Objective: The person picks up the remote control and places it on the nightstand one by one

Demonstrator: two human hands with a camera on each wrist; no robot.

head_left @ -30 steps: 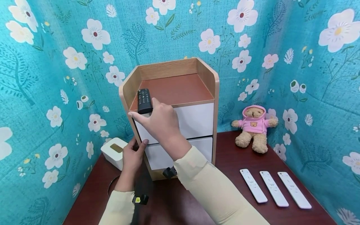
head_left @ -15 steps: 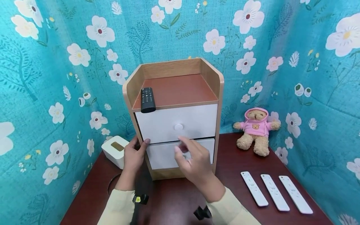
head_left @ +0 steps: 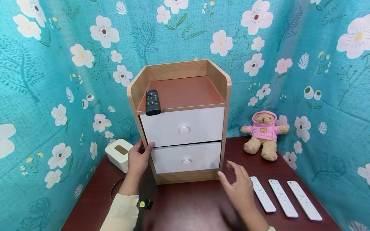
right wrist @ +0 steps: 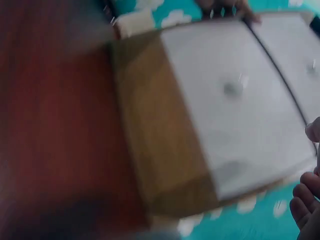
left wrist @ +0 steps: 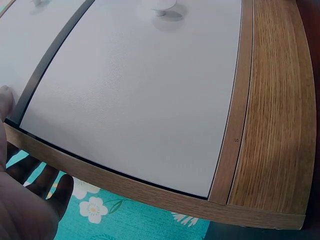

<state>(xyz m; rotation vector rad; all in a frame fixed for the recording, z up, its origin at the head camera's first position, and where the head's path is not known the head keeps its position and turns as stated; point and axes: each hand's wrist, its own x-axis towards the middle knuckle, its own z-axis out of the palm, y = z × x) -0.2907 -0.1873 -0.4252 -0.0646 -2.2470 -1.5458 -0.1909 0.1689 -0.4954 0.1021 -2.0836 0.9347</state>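
A two-drawer cabinet point(head_left: 185, 176) with wood sides and white drawer fronts stands on the table. My left hand point(head_left: 138, 160) holds its left side edge, thumb on the front and fingers around the side; the thumb point(left wrist: 6, 102) shows near the gap between drawers. A black remote control point(head_left: 152, 102) lies on the cabinet's top at the left, its near end over the front edge. My right hand point(head_left: 238, 186) is beside the cabinet's lower right corner, fingers loosely bent and holding nothing. Both drawers, the upper point(head_left: 164, 128) and lower point(head_left: 170, 158), look pushed in.
Three white remotes, the left one point(head_left: 262, 194), middle one point(head_left: 283, 198) and right one point(head_left: 304, 200), lie in a row on the right of the table point(head_left: 185, 208). A teddy bear point(head_left: 262, 131) in pink sits behind them. Left of the cabinet is a white box point(head_left: 117, 160).
My right hand has let go of the black remote on the cabinet's top and drawn back down to the right. The left hand keeps its hold on the cabinet's side.
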